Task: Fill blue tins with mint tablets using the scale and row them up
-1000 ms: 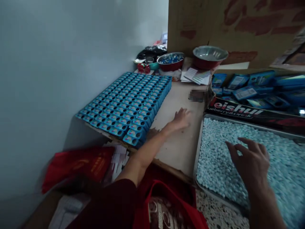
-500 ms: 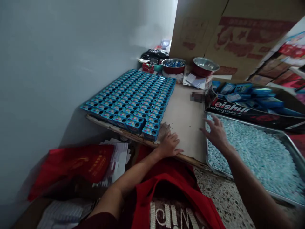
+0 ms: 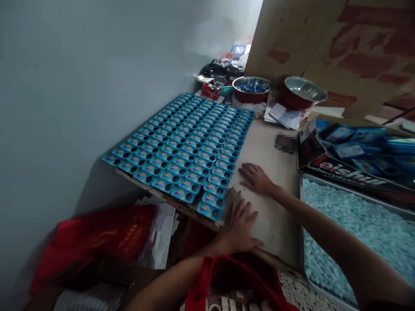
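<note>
Rows of small blue boxes [image 3: 186, 142] with dark round openings cover the left part of the tabletop [image 3: 264, 142]. My left hand [image 3: 240, 226] lies at the table's front edge, fingers spread, just right of the nearest boxes. Farther back, my right hand [image 3: 257, 178] is palm down on the bare board beside the right-hand column, fingers extended and holding nothing. To the right, a metal tray [image 3: 303, 255] holds many small pale blue-green pieces [image 3: 337, 224].
Behind the tray stands a black carton [image 3: 350, 175] with blue packages. Two metal bowls [image 3: 251, 96] [image 3: 301, 97] sit at the back near papers. A wall [image 3: 97, 77] borders the left; a red bag [image 3: 106, 233] lies below the table.
My right hand has moved left from the tray's edge onto the board near the boxes. My left hand stays by the front edge. The view has shifted closer to the table.
</note>
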Action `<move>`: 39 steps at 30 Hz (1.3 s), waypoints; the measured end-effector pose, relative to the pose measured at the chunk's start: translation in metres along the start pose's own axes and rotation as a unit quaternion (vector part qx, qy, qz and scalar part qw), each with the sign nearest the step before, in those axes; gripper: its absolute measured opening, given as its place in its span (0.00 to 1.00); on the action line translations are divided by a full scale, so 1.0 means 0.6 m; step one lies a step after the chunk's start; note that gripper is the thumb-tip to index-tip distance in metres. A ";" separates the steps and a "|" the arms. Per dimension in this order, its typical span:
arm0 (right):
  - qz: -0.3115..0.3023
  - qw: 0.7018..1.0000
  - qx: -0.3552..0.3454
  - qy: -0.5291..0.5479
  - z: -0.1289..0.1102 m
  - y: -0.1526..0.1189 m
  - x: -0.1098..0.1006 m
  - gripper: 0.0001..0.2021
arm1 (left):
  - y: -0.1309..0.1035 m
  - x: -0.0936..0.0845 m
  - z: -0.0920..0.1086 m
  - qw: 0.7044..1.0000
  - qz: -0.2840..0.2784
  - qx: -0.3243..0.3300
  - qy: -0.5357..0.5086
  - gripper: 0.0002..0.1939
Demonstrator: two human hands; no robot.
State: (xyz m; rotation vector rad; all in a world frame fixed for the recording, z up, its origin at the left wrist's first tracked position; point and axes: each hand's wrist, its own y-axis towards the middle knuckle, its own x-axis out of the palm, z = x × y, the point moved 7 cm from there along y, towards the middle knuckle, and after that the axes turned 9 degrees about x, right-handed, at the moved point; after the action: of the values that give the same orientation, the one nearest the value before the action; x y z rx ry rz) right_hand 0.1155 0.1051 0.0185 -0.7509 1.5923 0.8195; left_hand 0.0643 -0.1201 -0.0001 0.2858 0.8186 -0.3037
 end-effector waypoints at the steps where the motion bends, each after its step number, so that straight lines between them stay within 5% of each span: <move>1: 0.002 1.000 -0.016 0.010 0.006 0.002 0.008 0.34 | -0.001 0.003 -0.001 1.000 -0.022 -0.007 -0.009 0.57; 8: -0.011 0.985 0.046 0.164 0.032 -0.013 0.027 0.25 | -0.015 0.020 -0.009 0.987 -0.131 -0.059 -0.073 0.54; 13: -0.038 0.953 0.152 0.258 0.036 0.002 -0.025 0.23 | -0.008 0.019 0.000 0.973 -0.168 -0.122 -0.104 0.54; 16: -0.013 0.933 0.240 0.267 0.029 0.043 -0.072 0.15 | 0.000 -0.019 0.025 0.958 -0.222 -0.109 -0.142 0.52; 18: 0.028 0.876 0.359 0.319 0.041 0.083 -0.102 0.11 | 0.000 -0.073 0.044 0.951 -0.251 -0.014 -0.177 0.44; 19: 0.057 0.817 0.438 0.371 0.054 0.100 -0.115 0.10 | -0.003 -0.112 0.044 0.951 -0.246 0.036 -0.181 0.37; 21: 0.134 0.620 0.596 0.493 0.091 0.126 -0.132 0.14 | -0.006 -0.211 0.007 0.974 -0.163 0.079 -0.138 0.21; 22: 0.155 0.567 0.625 0.513 0.109 0.151 -0.147 0.16 | -0.005 -0.270 -0.029 0.989 -0.088 0.066 -0.095 0.18; 24: 0.186 0.524 0.641 0.529 0.162 0.215 -0.181 0.14 | -0.002 -0.383 -0.114 0.999 0.051 0.001 0.012 0.22; 28: 0.202 0.466 0.629 0.588 0.303 0.379 -0.218 0.12 | 0.056 -0.505 -0.258 0.979 0.075 -0.116 0.153 0.30; 33: 0.161 0.469 0.569 0.656 0.445 0.595 -0.206 0.12 | 0.148 -0.506 -0.337 0.964 0.010 -0.174 0.200 0.48; 35: 0.120 0.540 0.508 0.660 0.471 0.664 -0.198 0.16 | 0.157 -0.491 -0.346 0.960 -0.004 -0.185 0.209 0.50; 39: 0.054 0.742 0.274 0.610 0.455 0.745 -0.220 0.21 | 0.148 -0.480 -0.349 0.958 -0.017 -0.199 0.204 0.50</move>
State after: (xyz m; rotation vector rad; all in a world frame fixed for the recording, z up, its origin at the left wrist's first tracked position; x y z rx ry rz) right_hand -0.0843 0.5848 0.1656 -0.7739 2.8776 -0.2715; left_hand -0.2278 0.0818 0.0912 -0.0501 1.2713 -0.1048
